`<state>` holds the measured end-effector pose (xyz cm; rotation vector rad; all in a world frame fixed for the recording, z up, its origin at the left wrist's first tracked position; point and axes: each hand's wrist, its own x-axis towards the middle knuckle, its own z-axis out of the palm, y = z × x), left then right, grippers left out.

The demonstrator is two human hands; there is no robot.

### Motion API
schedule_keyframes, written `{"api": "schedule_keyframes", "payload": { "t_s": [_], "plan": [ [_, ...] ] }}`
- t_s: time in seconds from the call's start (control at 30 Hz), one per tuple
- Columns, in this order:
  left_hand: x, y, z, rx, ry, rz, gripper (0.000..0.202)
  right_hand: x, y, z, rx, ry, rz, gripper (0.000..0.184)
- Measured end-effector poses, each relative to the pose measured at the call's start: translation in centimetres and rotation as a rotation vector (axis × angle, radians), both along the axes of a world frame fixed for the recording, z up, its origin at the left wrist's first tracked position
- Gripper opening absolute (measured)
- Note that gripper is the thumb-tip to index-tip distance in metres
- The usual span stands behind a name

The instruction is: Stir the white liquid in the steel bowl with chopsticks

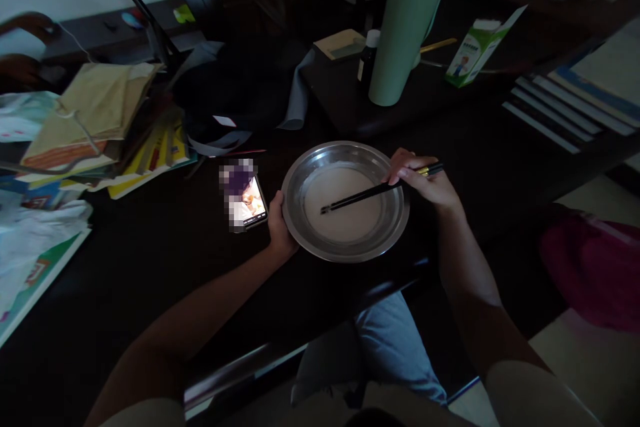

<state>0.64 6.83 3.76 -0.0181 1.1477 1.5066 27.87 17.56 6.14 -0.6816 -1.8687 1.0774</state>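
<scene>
A round metal bowl (345, 253) with a wide rim stands on the dark table. Whitish liquid (345, 223) covers its bottom. My left hand (281, 225) grips the bowl's left rim, thumb on top and the other fingers hidden beneath. In my right hand (413, 173) is a pair of black chopsticks (357, 197) with gold bands near the upper ends. They slant down to the left over the bowl, their tips at the liquid. Left of the bowl lies a lit phone (254, 203), partly blurred out.
Behind the bowl stand a tall green cylinder (407, 27), a dark bottle (369, 57) and a green-white carton (470, 57). Stacked books (565, 107) lie at right, papers and books (95, 107) at left. A dark bag (240, 80) sits behind the phone.
</scene>
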Motion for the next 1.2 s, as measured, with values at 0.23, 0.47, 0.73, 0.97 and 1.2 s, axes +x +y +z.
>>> {"api": "schedule_keyframes", "payload": {
  "t_s": [0.23, 0.47, 0.73, 0.97, 1.2],
  "plan": [
    [0.0, 0.1, 0.1, 0.014, -0.016, 0.012, 0.035, 0.4, 0.2, -0.8, -0.021, 0.174, -0.298, 0.043],
    [0.2, -0.1, 0.8, -0.043, -0.045, 0.027, 0.039, 0.3, 0.0, -0.6, 0.009, 0.094, -0.082, 0.042],
    [0.0, 0.1, 0.4, -0.004, 0.003, -0.037, 0.036, 0.2, 0.4, -0.9, 0.006, 0.135, -0.288, 0.046],
    [-0.2, 0.0, -0.4, 0.038, -0.003, -0.055, 0.035, 0.3, 0.1, -0.6, -0.003, 0.157, -0.147, 0.051],
    [0.0, 0.1, 0.2, -0.001, -0.023, -0.021, 0.034, 0.0, 0.0, -0.2, -0.016, 0.000, -0.154, 0.045]
  ]
}}
